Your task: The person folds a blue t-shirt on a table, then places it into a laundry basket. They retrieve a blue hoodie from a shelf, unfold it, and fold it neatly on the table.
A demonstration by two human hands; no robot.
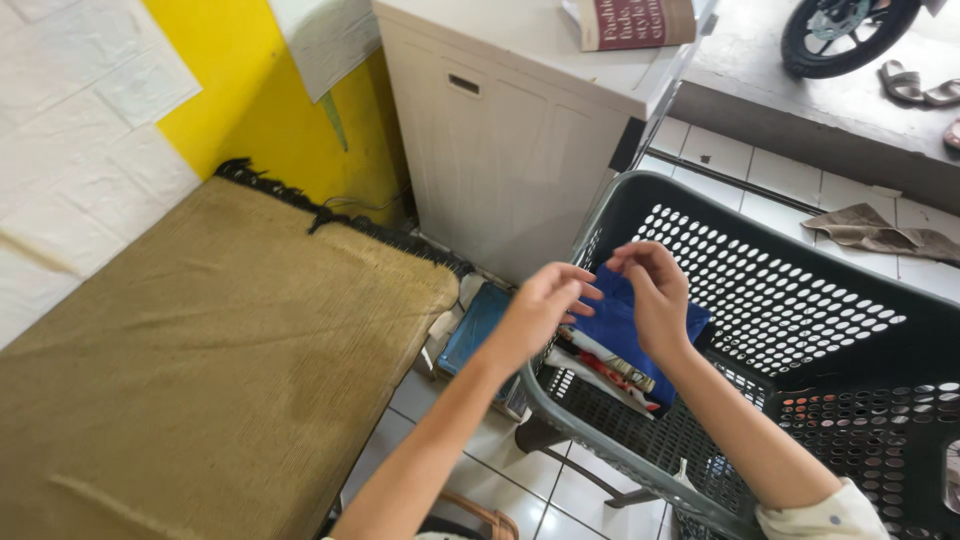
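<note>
Seen from above, two bare hands meet over a dark grey laundry basket [640, 470] with perforated walls. The left hand [540, 310] hovers at the basket's near rim, fingers curled loosely forward; whether it pinches anything I cannot tell. The right hand [655, 295] reaches down inside, fingertips bent together at the top edge of a blue cloth [615, 330], seemingly pinching it. The cloth lies on a small stack of folded clothes [605, 370], patterned red and white, at the basket's bottom corner.

To the left lies a tan mat [200, 360] with a black fringe, against a yellow and white wall. Behind the basket stands a white cabinet [510, 130] with a book [630, 22] on top. A blue flat object [478, 325] rests on the tiled floor between mat and basket. A brown rag [880, 232] lies on the tiles farther right.

The grip looks light, on an edge only, so the cloth could slip free or unfold if lifted. It may also drag the stack beneath askew.
</note>
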